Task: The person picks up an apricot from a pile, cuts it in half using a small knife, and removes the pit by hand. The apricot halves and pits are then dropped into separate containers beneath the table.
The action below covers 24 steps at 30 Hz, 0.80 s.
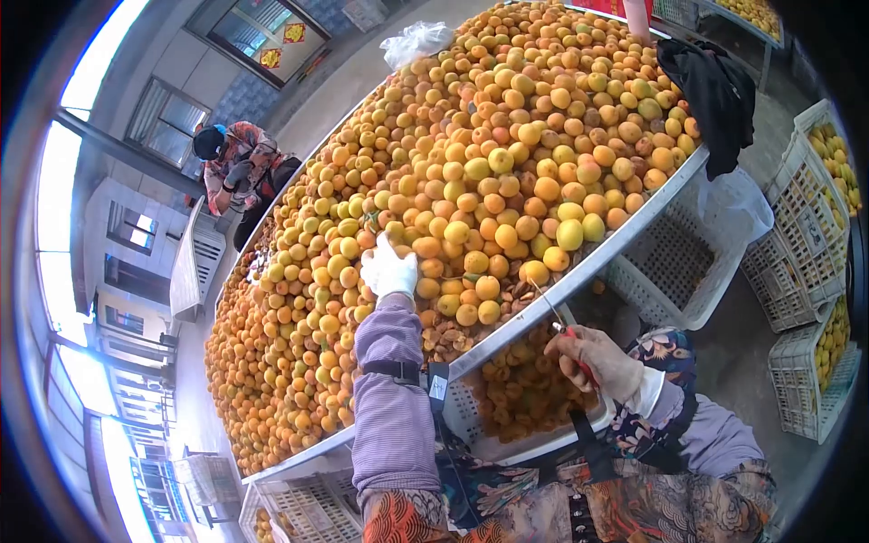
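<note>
My left hand (391,270), in a white glove, reaches onto a large heap of apricots (507,163). Its fingers are apart, with the fingertips among the fruit. A red-handled tool (584,355) with a thin metal shaft is gripped in my right hand (602,362), just outside the metal table edge (579,291). The shaft points up toward the apricots at the rim. Split apricot pieces (444,339) lie along the edge between my hands. Below the rim, in front of my body, a white crate (471,421) holds more split apricots (529,389).
Another person (240,167) works at the heap's far left side. White plastic crates (787,244) with yellow fruit are stacked at right, beside an open crate (670,262). A black cloth (715,95) hangs over the table corner, and a clear plastic bag (416,43) lies at the far edge.
</note>
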Available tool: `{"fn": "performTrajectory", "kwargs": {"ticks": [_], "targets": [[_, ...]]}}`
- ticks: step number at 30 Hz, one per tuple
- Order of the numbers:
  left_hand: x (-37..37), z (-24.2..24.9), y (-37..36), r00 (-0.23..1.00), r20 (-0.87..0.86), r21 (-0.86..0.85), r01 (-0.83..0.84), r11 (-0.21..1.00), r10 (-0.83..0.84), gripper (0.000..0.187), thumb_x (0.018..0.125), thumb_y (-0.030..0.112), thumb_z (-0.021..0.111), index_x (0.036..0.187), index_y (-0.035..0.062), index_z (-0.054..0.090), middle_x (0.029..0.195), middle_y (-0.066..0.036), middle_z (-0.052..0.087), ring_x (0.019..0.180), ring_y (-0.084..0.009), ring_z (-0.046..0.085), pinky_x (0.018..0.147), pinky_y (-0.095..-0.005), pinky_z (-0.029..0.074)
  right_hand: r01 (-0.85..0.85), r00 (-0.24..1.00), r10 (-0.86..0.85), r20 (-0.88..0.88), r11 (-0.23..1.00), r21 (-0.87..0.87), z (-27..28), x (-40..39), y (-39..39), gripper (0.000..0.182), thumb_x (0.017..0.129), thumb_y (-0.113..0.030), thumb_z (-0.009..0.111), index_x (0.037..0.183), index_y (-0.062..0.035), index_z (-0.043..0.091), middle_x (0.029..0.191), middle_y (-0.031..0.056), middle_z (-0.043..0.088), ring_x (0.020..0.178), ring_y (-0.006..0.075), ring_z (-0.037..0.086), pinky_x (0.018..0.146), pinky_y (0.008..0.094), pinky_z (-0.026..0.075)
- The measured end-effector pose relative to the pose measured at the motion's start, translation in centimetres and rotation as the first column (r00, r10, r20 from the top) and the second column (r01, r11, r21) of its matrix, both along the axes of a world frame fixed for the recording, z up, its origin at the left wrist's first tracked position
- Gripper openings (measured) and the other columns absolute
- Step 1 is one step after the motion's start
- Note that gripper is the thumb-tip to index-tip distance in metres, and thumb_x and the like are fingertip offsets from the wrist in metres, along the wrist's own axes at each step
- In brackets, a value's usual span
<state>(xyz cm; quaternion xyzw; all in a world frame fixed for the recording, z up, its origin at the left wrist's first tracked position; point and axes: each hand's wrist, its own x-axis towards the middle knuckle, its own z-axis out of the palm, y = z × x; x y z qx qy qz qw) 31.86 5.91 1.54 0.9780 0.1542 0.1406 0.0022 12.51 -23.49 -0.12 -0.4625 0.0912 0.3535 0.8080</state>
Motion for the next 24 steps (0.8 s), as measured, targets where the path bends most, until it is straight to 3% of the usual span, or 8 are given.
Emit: {"fn": "performTrajectory", "kwargs": {"ticks": [6,11,16,18,19,20,22,24], "targets": [[0.1,-0.6,-0.2,1.000,0.003,0.036,0.004,0.999,-0.004,0.071,0.065,0.036,0.073,0.125,0.0157,0.041,0.120,-0.019,0.048,0.112,-0.0341,0.045,0.096,-0.0401,0.037,-0.021,1.000,0.021,-0.001,1.000,0.007,-0.5,-0.3,0.8,0.021,0.090,-0.031,0.055,0.096,-0.0108,0.054,0.063,-0.0029,0.049,0.045,0.0049,0.042,0.037,0.0194,0.031],[-0.6,-0.6,-0.8,0.997,0.018,-0.091,-0.074,0.993,0.076,0.069,0.068,0.033,0.073,0.126,0.0139,0.043,0.133,-0.023,0.038,0.119,-0.0388,0.040,0.100,-0.0430,0.035,-0.003,0.999,0.006,0.042,0.998,-0.070,-0.2,-0.7,1.3,0.022,0.089,-0.032,0.056,0.094,-0.0105,0.054,0.063,-0.0014,0.050,0.045,0.0059,0.043,0.038,0.0196,0.034],[-1.5,0.1,-0.3,0.993,0.099,-0.181,-0.048,0.982,0.067,0.063,0.064,0.035,0.074,0.119,0.0148,0.050,0.119,-0.020,0.049,0.112,-0.0347,0.045,0.095,-0.0437,0.038,0.015,0.996,-0.003,0.094,0.992,-0.124,-0.9,-1.0,1.5,0.023,0.090,-0.033,0.055,0.094,-0.0100,0.055,0.063,-0.0014,0.051,0.043,0.0057,0.043,0.039,0.0192,0.036],[-2.4,0.5,0.5,0.964,0.266,-0.339,0.099,0.936,-0.006,0.061,0.064,0.032,0.074,0.116,0.0101,0.051,0.111,-0.019,0.055,0.104,-0.0313,0.052,0.091,-0.0403,0.042,0.056,0.987,-0.029,0.157,0.984,-0.170,-1.8,-1.1,1.7,0.025,0.091,-0.035,0.054,0.095,-0.0099,0.055,0.062,-0.0017,0.052,0.043,0.0054,0.044,0.039,0.0188,0.036],[-3.2,0.9,0.9,0.935,0.345,-0.461,0.245,0.853,-0.083,0.049,0.069,0.026,0.072,0.110,0.0085,0.053,0.107,-0.016,0.057,0.098,-0.0289,0.055,0.087,-0.0383,0.044,0.064,0.975,-0.024,0.221,0.982,-0.178,-2.2,-1.0,1.8,0.028,0.093,-0.037,0.049,0.096,-0.0098,0.056,0.061,-0.0019,0.051,0.043,0.0054,0.044,0.038,0.0188,0.036],[-4.0,0.4,1.0,0.847,0.510,-0.666,0.501,0.552,-0.153,0.040,0.079,0.014,0.065,0.114,0.0049,0.050,0.108,-0.014,0.056,0.101,-0.0249,0.056,0.085,-0.0369,0.047,0.053,0.978,-0.014,0.207,0.982,-0.183,-2.3,-1.1,1.8,0.028,0.093,-0.037,0.049,0.096,-0.0098,0.056,0.061,-0.0019,0.051,0.043,0.0054,0.044,0.038,0.0188,0.036],[-8.6,3.0,-0.2,0.890,0.439,-0.898,0.440,-0.024,-0.122,0.037,0.085,0.004,0.056,0.121,0.0021,0.046,0.110,-0.013,0.054,0.102,-0.0232,0.057,0.084,-0.0364,0.050,0.095,0.965,-0.052,0.255,0.983,-0.157,-1.7,-1.0,2.0,0.029,0.095,-0.036,0.047,0.096,-0.0092,0.057,0.061,-0.0030,0.049,0.046,0.0040,0.043,0.040,0.0175,0.034],[-13.2,3.5,-0.8,0.899,0.418,-0.844,0.332,-0.422,-0.129,0.041,0.086,0.002,0.054,0.125,0.0016,0.042,0.114,-0.015,0.052,0.103,-0.0254,0.057,0.085,-0.0396,0.051,0.073,0.963,-0.039,0.268,0.991,-0.116,-1.4,-1.1,2.5,0.031,0.097,-0.037,0.041,0.097,-0.0098,0.056,0.060,-0.0026,0.050,0.043,0.0050,0.044,0.037,0.0193,0.035]]}}
